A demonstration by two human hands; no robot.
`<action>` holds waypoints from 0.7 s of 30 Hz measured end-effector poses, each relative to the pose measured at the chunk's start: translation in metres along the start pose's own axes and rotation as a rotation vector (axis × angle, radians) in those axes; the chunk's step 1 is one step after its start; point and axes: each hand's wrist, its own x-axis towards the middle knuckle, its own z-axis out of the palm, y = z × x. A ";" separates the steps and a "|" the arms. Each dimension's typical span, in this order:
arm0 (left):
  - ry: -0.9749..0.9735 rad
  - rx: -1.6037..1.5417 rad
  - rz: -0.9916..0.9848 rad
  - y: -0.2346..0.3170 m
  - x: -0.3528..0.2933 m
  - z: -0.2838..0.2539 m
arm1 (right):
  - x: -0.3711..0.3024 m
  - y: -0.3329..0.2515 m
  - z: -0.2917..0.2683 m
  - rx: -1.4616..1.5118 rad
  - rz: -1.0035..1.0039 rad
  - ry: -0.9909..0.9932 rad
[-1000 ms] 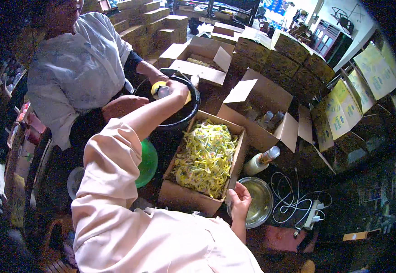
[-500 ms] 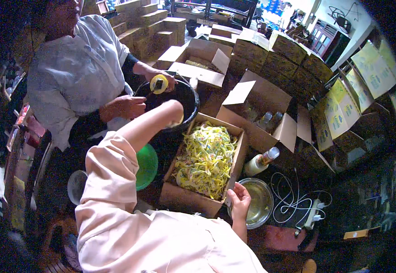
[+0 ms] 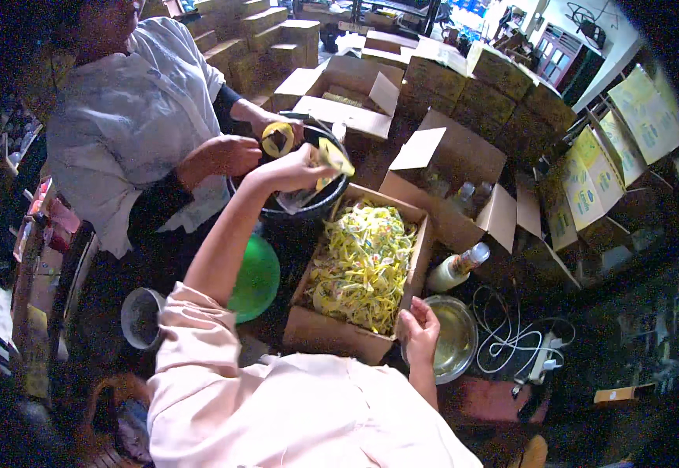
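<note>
My left hand (image 3: 304, 170) is raised over the near rim of a black bucket (image 3: 341, 187). Its fingers are closed on a yellow strip (image 3: 335, 157), whose exact kind I cannot make out. A thin clear piece (image 3: 306, 200) hangs below that hand. At the near right corner of a cardboard box (image 3: 332, 334), my right hand (image 3: 421, 334) has its fingers loosely apart, with nothing visible in them. Tangled yellow and white strips (image 3: 367, 269) heap up inside the box. Beside my right hand sits a shiny round bowl (image 3: 458, 343).
A co-worker's hands hold a yellow ring-shaped roll (image 3: 278, 140) over the bucket. A green basin (image 3: 254, 285) lies left of the box. To the right stand a pale bottle (image 3: 453, 271), an open carton of bottles (image 3: 421, 195) and a power strip (image 3: 544, 359) with white cables.
My left hand has come up out of the bucket with the yellow strip in it. My right hand has shifted slightly at the box corner, its fingers now loosely apart.
</note>
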 end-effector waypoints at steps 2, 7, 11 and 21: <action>0.046 -0.400 0.165 0.003 -0.016 0.011 | 0.004 0.001 0.003 0.095 0.007 0.012; 0.034 -0.967 0.211 -0.006 -0.040 0.073 | 0.007 -0.007 0.005 -0.023 -0.087 0.003; 0.311 -0.637 0.473 0.004 -0.066 0.112 | 0.016 -0.033 0.017 -0.099 -0.252 0.004; 0.297 -0.315 0.443 0.054 -0.098 0.123 | 0.024 -0.119 0.056 -0.841 -1.181 -0.081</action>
